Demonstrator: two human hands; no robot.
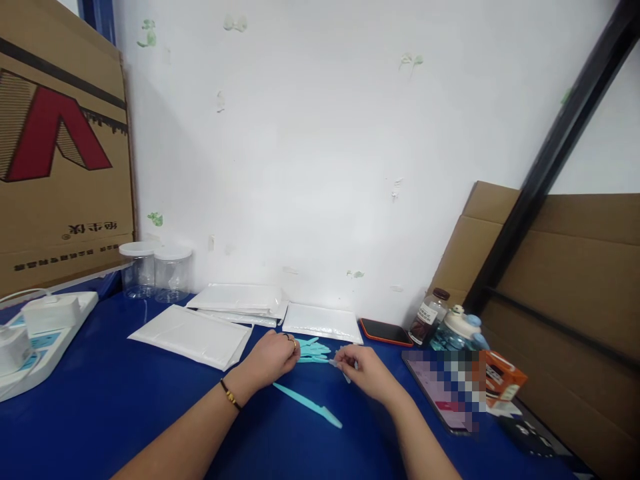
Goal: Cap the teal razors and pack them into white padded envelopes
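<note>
My left hand (pixel 274 359) is closed, with a fanned bunch of turquoise eyebrow razors (pixel 314 350) sticking out to the right of its fingers. Their other ends are hidden behind that hand. At the right end of the bunch, my right hand (pixel 367 370) pinches a small translucent plastic piece (pixel 346 377), mostly covered by the fingers. One more turquoise eyebrow razor (pixel 307 403) lies by itself on the blue table (pixel 280 447), nearer to me and between my forearms.
White padded envelopes (pixel 195 333) lie behind my hands, near the wall. Two clear lidded jars (pixel 173 277) and a white power strip (pixel 75 333) stand left. A phone (pixel 386 331), a brown-capped bottle (pixel 429 317), a tablet (pixel 435 393) and an orange box (pixel 503 379) are at the right.
</note>
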